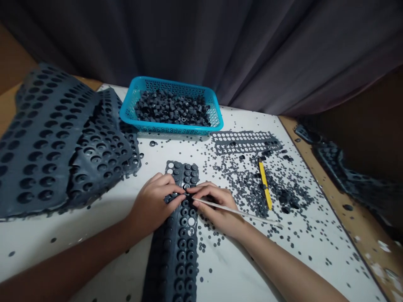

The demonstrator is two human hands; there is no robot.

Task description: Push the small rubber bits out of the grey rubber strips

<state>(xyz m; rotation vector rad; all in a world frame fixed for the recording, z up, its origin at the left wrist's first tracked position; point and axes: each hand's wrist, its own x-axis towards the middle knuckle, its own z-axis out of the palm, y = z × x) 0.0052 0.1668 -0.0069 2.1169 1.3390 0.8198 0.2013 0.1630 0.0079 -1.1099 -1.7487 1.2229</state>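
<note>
A dark rubber strip [174, 256] with rows of round moulded knobs lies lengthwise in front of me, with a few holes showing white table through it. Over its upper part, my left hand [157, 199] pinches a small black rubber piece [185, 192] between thumb and forefinger. Facing it from the right, my right hand [217, 207] has its fingers closed round a thin white stick [233, 209], whose far end points right over the forearm. Both sets of fingertips almost meet, so the exact contact is partly hidden.
A blue basket [171, 127] of small black rubber parts stands at the back. Large perforated rubber sheets [40, 138] are piled left. To the right lie a punched-out strip [247, 136], a yellow cutter [265, 184] and scattered black discs [245, 184]. A dark curtain [189, 42] hangs behind.
</note>
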